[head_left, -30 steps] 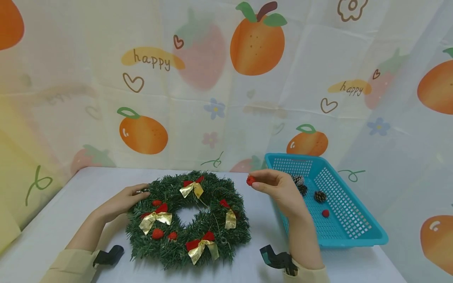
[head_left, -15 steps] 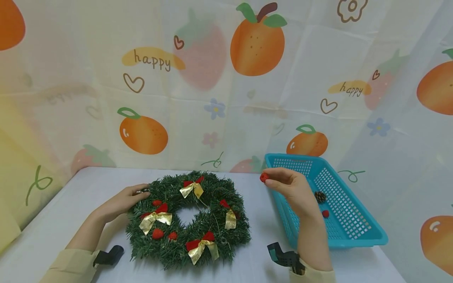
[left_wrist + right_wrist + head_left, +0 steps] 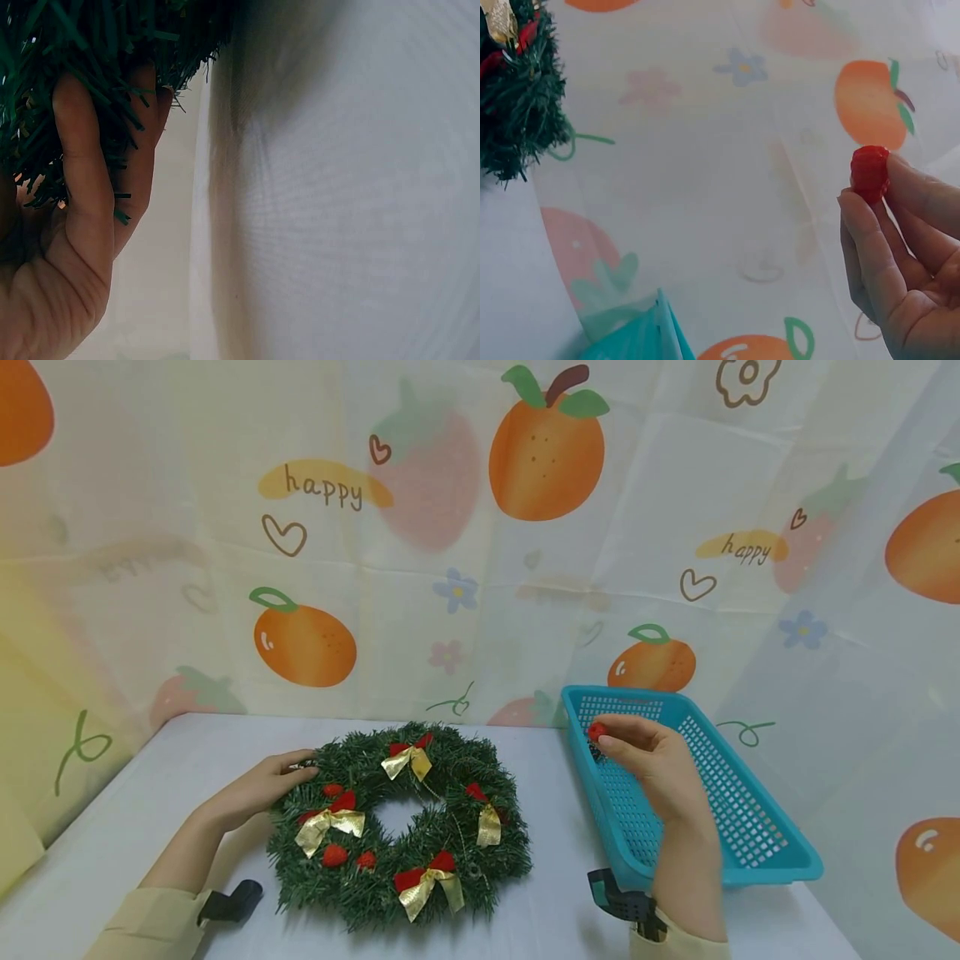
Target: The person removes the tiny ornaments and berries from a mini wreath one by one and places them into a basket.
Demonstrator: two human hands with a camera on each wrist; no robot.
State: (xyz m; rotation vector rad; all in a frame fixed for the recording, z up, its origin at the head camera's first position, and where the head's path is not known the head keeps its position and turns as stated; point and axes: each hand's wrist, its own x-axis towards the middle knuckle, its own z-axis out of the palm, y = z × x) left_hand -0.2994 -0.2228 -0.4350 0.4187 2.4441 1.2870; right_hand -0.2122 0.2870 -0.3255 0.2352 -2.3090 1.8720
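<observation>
A green wreath point(image 3: 465, 752) with gold-and-red bows and several red berries lies on the table. My left hand point(image 3: 251, 793) grips its left edge; in the left wrist view the fingers point(image 3: 86, 172) curl up around the green sprigs point(image 3: 127, 37). My right hand point(image 3: 660, 772) is raised over the left side of the blue basket point(image 3: 750, 874), pinching a small red raspberry between thumb and fingertips. That raspberry point(image 3: 870, 174) shows clearly in the right wrist view, apart from the wreath. Most of what lies in the basket is hidden behind the right hand.
A dark bit of pine cone point(image 3: 595, 750) shows below the raspberry, inside the basket. White cloth covers the table point(image 3: 540, 893), and a fruit-print curtain point(image 3: 480, 635) hangs directly behind it. The basket stands right of the wreath, with a gap between them.
My right hand has moved right with the raspberry, from beside the wreath to over the basket, covering the pine cone and red berry seen there before. The left hand and wreath stay put.
</observation>
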